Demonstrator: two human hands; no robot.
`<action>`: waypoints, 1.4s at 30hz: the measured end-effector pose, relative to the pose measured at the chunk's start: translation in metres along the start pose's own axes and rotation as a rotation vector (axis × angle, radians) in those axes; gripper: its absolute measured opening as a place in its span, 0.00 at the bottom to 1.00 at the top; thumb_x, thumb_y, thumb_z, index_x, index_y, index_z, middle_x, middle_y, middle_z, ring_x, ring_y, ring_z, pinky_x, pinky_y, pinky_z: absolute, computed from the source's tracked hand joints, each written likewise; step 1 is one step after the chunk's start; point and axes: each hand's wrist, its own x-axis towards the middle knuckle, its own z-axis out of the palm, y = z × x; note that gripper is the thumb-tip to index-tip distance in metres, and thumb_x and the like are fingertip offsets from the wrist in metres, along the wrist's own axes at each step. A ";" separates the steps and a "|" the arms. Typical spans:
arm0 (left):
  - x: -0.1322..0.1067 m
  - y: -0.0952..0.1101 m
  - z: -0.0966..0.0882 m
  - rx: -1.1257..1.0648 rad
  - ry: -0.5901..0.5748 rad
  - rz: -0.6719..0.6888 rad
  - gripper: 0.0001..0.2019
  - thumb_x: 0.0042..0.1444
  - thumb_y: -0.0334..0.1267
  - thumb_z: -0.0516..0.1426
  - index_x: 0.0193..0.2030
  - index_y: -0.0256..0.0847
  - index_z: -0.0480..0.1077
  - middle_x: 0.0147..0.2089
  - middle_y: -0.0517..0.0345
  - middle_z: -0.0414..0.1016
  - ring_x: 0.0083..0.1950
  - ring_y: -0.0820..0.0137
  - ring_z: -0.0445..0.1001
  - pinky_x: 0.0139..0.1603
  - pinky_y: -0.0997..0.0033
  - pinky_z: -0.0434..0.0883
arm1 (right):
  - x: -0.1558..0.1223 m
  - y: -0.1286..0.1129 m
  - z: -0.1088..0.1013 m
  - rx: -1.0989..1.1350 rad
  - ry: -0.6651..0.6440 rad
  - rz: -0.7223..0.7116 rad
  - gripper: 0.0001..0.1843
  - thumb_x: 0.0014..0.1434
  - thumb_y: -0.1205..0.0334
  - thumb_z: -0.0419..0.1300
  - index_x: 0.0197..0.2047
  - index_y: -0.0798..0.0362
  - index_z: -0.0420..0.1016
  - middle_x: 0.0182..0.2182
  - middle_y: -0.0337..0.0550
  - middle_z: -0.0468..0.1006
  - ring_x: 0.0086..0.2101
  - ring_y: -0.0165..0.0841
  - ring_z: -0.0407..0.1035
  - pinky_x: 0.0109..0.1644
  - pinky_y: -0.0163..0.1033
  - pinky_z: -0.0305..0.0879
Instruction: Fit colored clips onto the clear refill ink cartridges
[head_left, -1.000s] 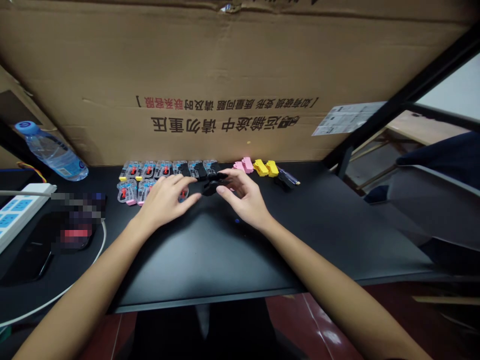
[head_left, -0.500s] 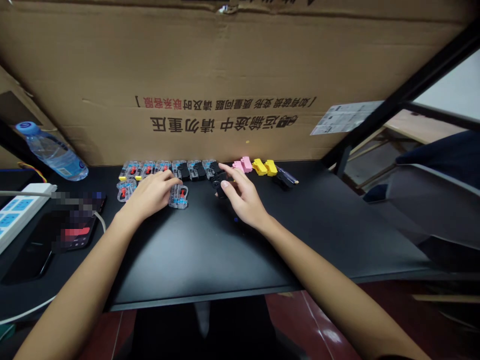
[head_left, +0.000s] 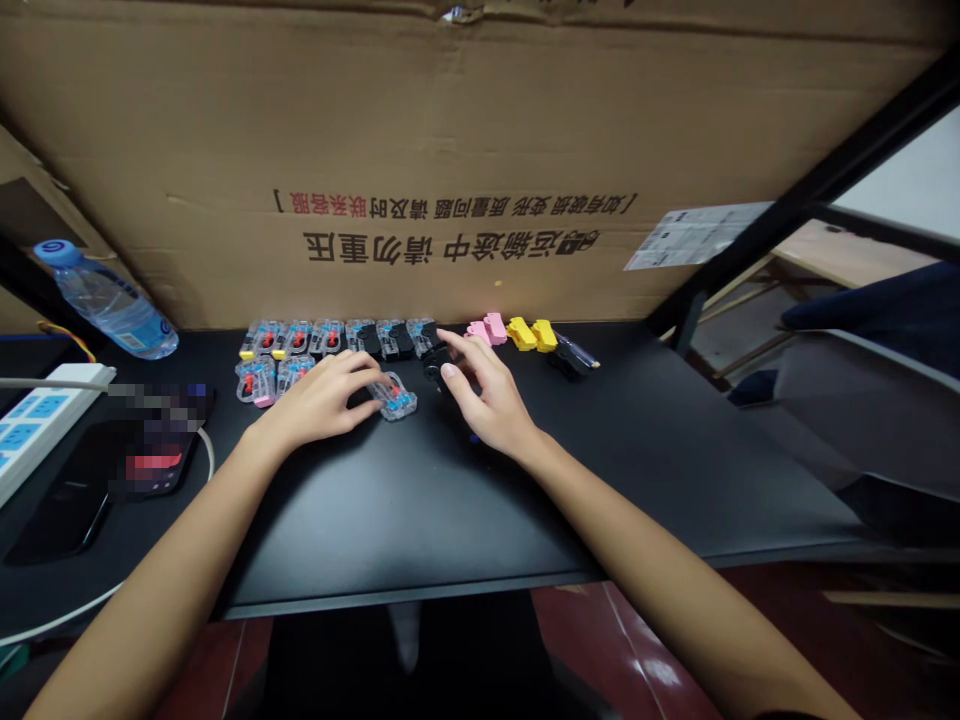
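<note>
Half-curled left hand [head_left: 324,397] holds clear unit [head_left: 398,399]; right hand [head_left: 491,396] pinches black part [head_left: 434,368], unjoined; yellow parts [head_left: 544,336] lie loose, far right.

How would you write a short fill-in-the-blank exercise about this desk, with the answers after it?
The part in the right hand is coloured ____.
The left hand touches a clear part with pieces coloured blue and ____.
Two yellow pieces lie to the ____ of the pink pieces.

Missing words: black; red; right.

And I'm seeing the black table [head_left: 352,525] carrying rows of clear gadgets [head_left: 298,338], pink clips [head_left: 494,328] and yellow clips [head_left: 521,334] lying right, phones [head_left: 60,500] and a power strip [head_left: 71,385] resting left!
</note>
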 end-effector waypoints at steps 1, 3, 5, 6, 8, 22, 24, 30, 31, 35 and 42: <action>0.000 0.001 0.001 -0.021 -0.009 0.005 0.15 0.70 0.43 0.61 0.61 0.46 0.78 0.61 0.48 0.78 0.62 0.55 0.75 0.67 0.48 0.71 | 0.000 0.000 0.000 -0.003 -0.002 0.000 0.24 0.77 0.53 0.54 0.72 0.48 0.71 0.47 0.50 0.75 0.45 0.43 0.71 0.51 0.53 0.76; 0.000 0.002 0.004 -0.064 -0.040 -0.006 0.19 0.69 0.47 0.64 0.64 0.50 0.77 0.67 0.48 0.76 0.67 0.53 0.73 0.69 0.47 0.68 | 0.000 0.000 0.000 -0.007 -0.009 0.004 0.24 0.78 0.52 0.54 0.72 0.47 0.71 0.47 0.50 0.75 0.45 0.44 0.71 0.52 0.54 0.77; 0.000 0.001 0.009 -0.090 -0.067 -0.033 0.22 0.69 0.49 0.64 0.67 0.52 0.74 0.71 0.49 0.73 0.71 0.53 0.70 0.71 0.47 0.66 | -0.001 0.000 0.000 -0.008 -0.015 0.010 0.24 0.78 0.52 0.54 0.72 0.46 0.71 0.48 0.51 0.75 0.46 0.44 0.72 0.53 0.55 0.77; 0.000 0.001 0.011 -0.095 -0.073 -0.046 0.22 0.69 0.50 0.64 0.68 0.51 0.73 0.71 0.48 0.73 0.72 0.53 0.69 0.71 0.48 0.65 | -0.001 0.000 0.000 -0.008 -0.017 0.011 0.25 0.78 0.52 0.54 0.72 0.46 0.70 0.48 0.51 0.75 0.46 0.44 0.72 0.54 0.56 0.77; 0.000 0.001 0.014 -0.096 -0.069 -0.063 0.21 0.70 0.50 0.63 0.66 0.49 0.72 0.70 0.48 0.74 0.72 0.54 0.69 0.71 0.49 0.65 | -0.001 0.001 0.000 -0.007 -0.019 0.011 0.25 0.78 0.52 0.54 0.73 0.45 0.70 0.49 0.51 0.75 0.47 0.45 0.72 0.56 0.57 0.76; 0.006 0.009 0.022 -0.276 0.102 -0.217 0.17 0.69 0.55 0.62 0.49 0.43 0.71 0.53 0.50 0.81 0.55 0.56 0.77 0.60 0.52 0.72 | 0.000 0.003 0.002 -0.010 0.010 0.012 0.24 0.77 0.51 0.55 0.72 0.47 0.72 0.50 0.52 0.77 0.49 0.45 0.73 0.55 0.54 0.77; 0.010 0.014 0.022 -0.551 0.215 -0.311 0.20 0.69 0.60 0.59 0.47 0.43 0.70 0.51 0.50 0.81 0.51 0.60 0.79 0.55 0.57 0.74 | 0.000 0.003 0.002 -0.007 0.051 0.027 0.24 0.77 0.50 0.55 0.70 0.46 0.73 0.51 0.53 0.78 0.49 0.45 0.73 0.55 0.55 0.77; 0.023 0.029 0.027 -1.303 0.422 -0.548 0.29 0.67 0.69 0.57 0.48 0.41 0.69 0.43 0.48 0.84 0.35 0.68 0.81 0.35 0.70 0.74 | 0.001 0.002 0.005 0.212 0.065 0.196 0.22 0.75 0.46 0.59 0.65 0.46 0.78 0.48 0.49 0.81 0.39 0.39 0.75 0.42 0.47 0.79; 0.023 0.031 0.028 -1.341 0.419 -0.555 0.28 0.67 0.68 0.58 0.48 0.40 0.68 0.41 0.49 0.84 0.33 0.69 0.80 0.33 0.71 0.73 | 0.001 0.001 0.007 0.263 0.045 0.234 0.22 0.74 0.45 0.60 0.64 0.46 0.78 0.46 0.48 0.81 0.36 0.38 0.75 0.39 0.45 0.78; 0.023 0.038 0.030 -1.357 0.381 -0.513 0.26 0.65 0.64 0.63 0.50 0.41 0.68 0.39 0.52 0.84 0.31 0.70 0.81 0.30 0.73 0.72 | 0.000 -0.002 0.011 0.349 -0.010 0.299 0.22 0.72 0.43 0.62 0.59 0.48 0.80 0.40 0.43 0.81 0.30 0.33 0.72 0.34 0.42 0.77; 0.022 0.040 0.029 -1.310 0.320 -0.485 0.24 0.64 0.59 0.66 0.51 0.41 0.68 0.39 0.54 0.84 0.33 0.71 0.81 0.32 0.73 0.72 | -0.002 -0.001 0.011 0.275 -0.012 0.253 0.20 0.71 0.44 0.63 0.56 0.49 0.83 0.41 0.46 0.84 0.35 0.36 0.76 0.34 0.41 0.73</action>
